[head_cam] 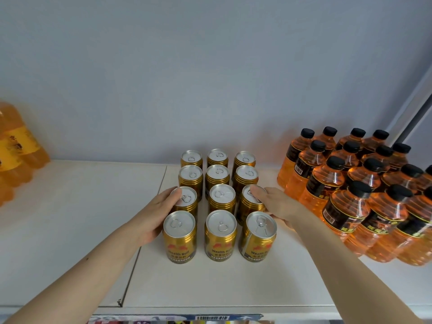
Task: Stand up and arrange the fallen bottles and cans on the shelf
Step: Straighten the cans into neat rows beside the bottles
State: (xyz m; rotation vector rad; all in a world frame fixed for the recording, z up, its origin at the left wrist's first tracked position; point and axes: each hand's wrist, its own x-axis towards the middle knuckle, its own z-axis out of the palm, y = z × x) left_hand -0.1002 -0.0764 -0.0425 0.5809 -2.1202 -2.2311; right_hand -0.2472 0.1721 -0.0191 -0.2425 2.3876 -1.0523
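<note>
Several gold cans [221,232] with silver tops stand upright in a neat block of three columns on the white shelf [70,230]. My left hand [152,211] is wrapped around the left column's second can from the front [187,197]. My right hand [278,206] grips the right column's second can from the front [250,204], thumb on its lid. To the right, several orange bottles [350,190] with black caps stand upright in rows. No fallen can or bottle is visible.
Yellow-labelled orange bottles [16,150] stand at the far left edge of the shelf. The grey back wall [210,78] rises behind the cans. A seam [149,220] splits the shelf boards. A price strip [187,319] runs along the front edge.
</note>
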